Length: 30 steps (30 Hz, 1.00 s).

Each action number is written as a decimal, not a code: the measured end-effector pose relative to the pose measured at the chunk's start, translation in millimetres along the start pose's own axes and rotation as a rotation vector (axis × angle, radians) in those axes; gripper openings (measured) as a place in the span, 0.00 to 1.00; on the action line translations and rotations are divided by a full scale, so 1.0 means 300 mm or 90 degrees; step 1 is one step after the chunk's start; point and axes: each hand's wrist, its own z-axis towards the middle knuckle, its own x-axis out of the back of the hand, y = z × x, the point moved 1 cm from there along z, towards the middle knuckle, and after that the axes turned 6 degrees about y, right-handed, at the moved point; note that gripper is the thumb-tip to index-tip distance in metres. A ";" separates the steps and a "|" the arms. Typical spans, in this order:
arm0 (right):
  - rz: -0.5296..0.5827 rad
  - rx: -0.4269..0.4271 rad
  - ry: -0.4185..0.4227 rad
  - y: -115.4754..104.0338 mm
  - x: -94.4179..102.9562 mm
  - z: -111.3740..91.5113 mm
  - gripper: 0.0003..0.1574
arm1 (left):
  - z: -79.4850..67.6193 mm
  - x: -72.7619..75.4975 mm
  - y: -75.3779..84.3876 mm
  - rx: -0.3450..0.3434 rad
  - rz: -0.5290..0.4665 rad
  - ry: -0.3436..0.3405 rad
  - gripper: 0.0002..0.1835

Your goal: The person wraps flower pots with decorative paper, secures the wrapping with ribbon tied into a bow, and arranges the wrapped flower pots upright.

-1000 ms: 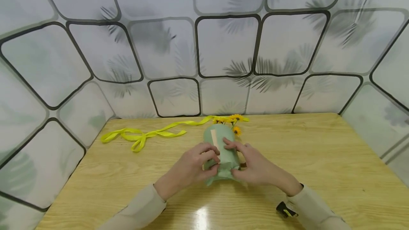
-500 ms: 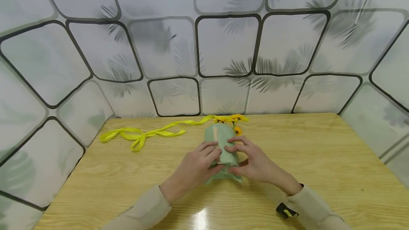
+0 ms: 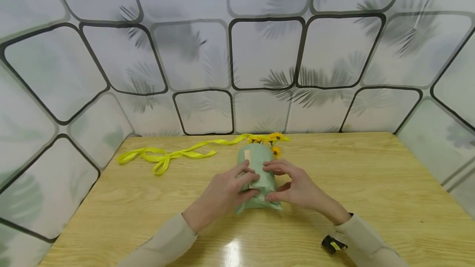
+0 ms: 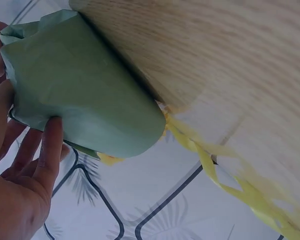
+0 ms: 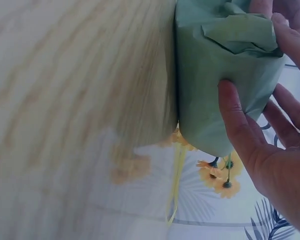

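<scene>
A bundle wrapped in pale green paper [image 3: 262, 158] lies on the table, with yellow daisy-like flowers [image 3: 276, 152] showing at its far end. Along its upper side runs a beige strip [image 3: 247, 155]. My left hand [image 3: 220, 193] holds the bundle from the left, fingers on top and thumb by the folded near end. From the right, my right hand [image 3: 302, 188] grips it, fingertips on the upper side and thumb at the fold. Creased, tucked paper [image 5: 240, 35] appears at the near end in the right wrist view. What the paper encloses is hidden.
A yellow ribbon [image 3: 163, 158] with loops trails over the table's back left, its far end passing behind the bundle. A small black item with a yellow patch [image 3: 330, 244] is beside the right sleeve. Patterned panels [image 3: 204, 112] stand behind the wooden table [image 3: 371, 176].
My left hand has shifted, its fingers and thumb moving over the paper near the fold. My right-hand fingers have moved slightly on the top. The bundle stays in nearly the same place.
</scene>
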 end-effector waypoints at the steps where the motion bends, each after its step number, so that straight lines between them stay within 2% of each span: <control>1: 0.001 -0.005 0.002 0.002 -0.002 -0.001 0.40 | -0.003 0.000 -0.002 0.001 -0.004 -0.001 0.15; 7: 0.027 -0.022 -0.011 0.015 0.000 -0.008 0.37 | -0.009 0.003 -0.010 0.010 -0.004 -0.027 0.15; 10: 0.022 -0.025 0.001 0.027 0.028 -0.006 0.27 | -0.010 0.009 -0.011 0.025 -0.010 -0.047 0.15; 12: -0.011 -0.040 0.043 0.041 0.062 0.006 0.19 | -0.010 0.011 -0.012 0.030 -0.013 -0.055 0.15; 14: -0.074 -0.056 0.102 0.070 0.105 0.029 0.13 | -0.009 0.013 -0.015 0.033 -0.016 -0.057 0.15; 16: -0.157 -0.076 0.146 0.110 0.150 0.059 0.12 | -0.009 0.015 -0.020 0.034 -0.017 -0.054 0.14; 18: -0.242 -0.081 0.155 0.159 0.190 0.092 0.13 | -0.010 0.017 -0.024 0.033 -0.019 -0.049 0.15; 21: -0.349 -0.081 0.114 0.227 0.234 0.141 0.14 | -0.011 0.018 -0.028 0.030 -0.022 -0.047 0.17; 25: -0.423 -0.081 0.005 0.278 0.257 0.219 0.20 | -0.009 0.020 -0.030 0.022 -0.016 -0.051 0.22; 30: -0.521 -0.013 -0.134 0.293 0.250 0.307 0.25 | -0.005 0.024 -0.029 0.017 -0.002 -0.065 0.23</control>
